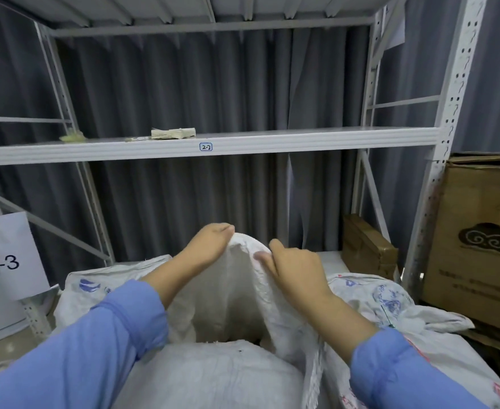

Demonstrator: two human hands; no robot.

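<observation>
Blue sleeves (95, 349) fill the bottom of my view, and right under them bulges the white woven sack (213, 376), fat and full at its lower part. Up at its mouth, my left hand (210, 246) has its fingers curled over the top edge of the fabric and grips it, lifted high. My right hand (296, 270) is just beside it, thumb up, fingers pinching the same rim from the other side. Between the two hands the cloth stands up in a peak, and below that the sack gapes open, its pale inside showing.

To my right lies a second sack (390, 302) with blue print, touching the one I hold. Another printed sack (95, 284) shows behind my left forearm. Above both hands runs the grey metal shelf (272, 140), labelled 2-2 (205, 147), with a bundle of paper slips (173, 133) lying on it. A dark grey curtain (184, 84) hangs behind the rack. Far right stands a big cardboard box (478, 231), and a smaller brown box (366, 246) leans near the rack's upright. At far left, a white sheet (7, 255) shows a handwritten 3.
</observation>
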